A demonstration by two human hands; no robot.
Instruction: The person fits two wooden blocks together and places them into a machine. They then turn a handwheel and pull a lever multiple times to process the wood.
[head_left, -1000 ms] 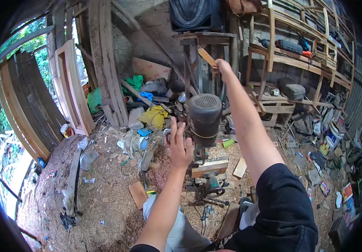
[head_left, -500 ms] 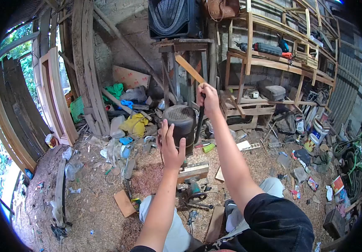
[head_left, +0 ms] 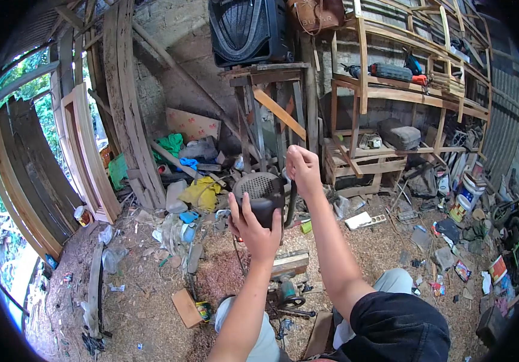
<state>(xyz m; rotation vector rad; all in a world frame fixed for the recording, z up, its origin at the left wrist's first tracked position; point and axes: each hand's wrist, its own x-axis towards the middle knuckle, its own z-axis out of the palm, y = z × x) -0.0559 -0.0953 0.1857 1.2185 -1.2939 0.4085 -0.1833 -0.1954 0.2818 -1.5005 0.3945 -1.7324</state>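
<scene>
A dark cylindrical device (head_left: 259, 192) with a perforated round top stands in front of me, a black cord or hose at its right side. My left hand (head_left: 256, 232) rests against its near side with the fingers spread. Just right of the device, my right hand (head_left: 303, 169) is raised with its fingers closed; whatever they hold is too small or hidden to make out. Behind it, a flat wooden strip (head_left: 279, 114) slants across the wooden stand (head_left: 264, 77).
A green machine (head_left: 286, 291) with a handwheel and a wooden block (head_left: 289, 263) are below my hands. A black speaker (head_left: 250, 33) sits on the stand. Wooden shelving (head_left: 422, 99) is at the right; planks (head_left: 27, 175) lean at the left. Debris covers the floor.
The view has shifted, so the surroundings appear lower. My right hand appears lower relative to the wooden strip behind it. My left hand remains against the dark device.
</scene>
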